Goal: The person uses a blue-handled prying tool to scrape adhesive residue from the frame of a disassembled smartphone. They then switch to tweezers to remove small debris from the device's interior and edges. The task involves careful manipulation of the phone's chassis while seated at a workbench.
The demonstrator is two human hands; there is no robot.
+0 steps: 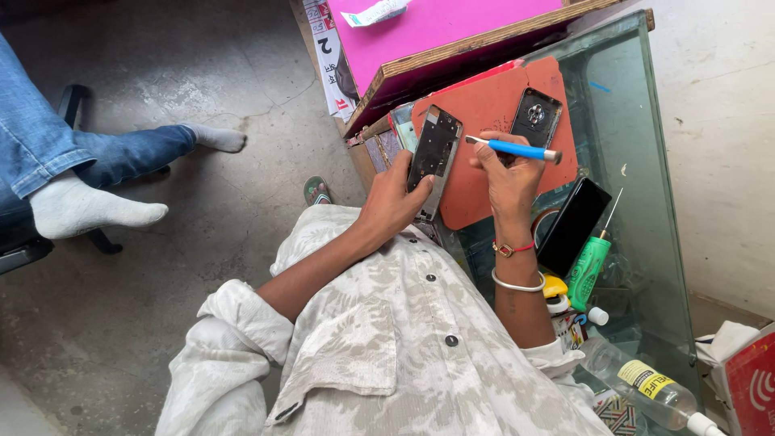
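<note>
In the head view, an opened phone frame (433, 158) is clasped along its lower edge by the left hand (393, 200), at the left edge of the orange work mat (484, 173). A blue-handled tool (517, 149) is pinched in the right hand (507, 179) over the mat. The frame is best kept steady and braced near the mat while the tool tip is brought in gently, so that slips are avoided.

Screwdriver (517, 150) was blue; mat (484, 153) orange; second screwdriver (588, 270) green; board (436, 28) pink; shirt (404, 355) cream, leaf-patterned.

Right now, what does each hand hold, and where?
Left hand: phone frame, by its lower end. Right hand: blue screwdriver, by its handle.
</note>
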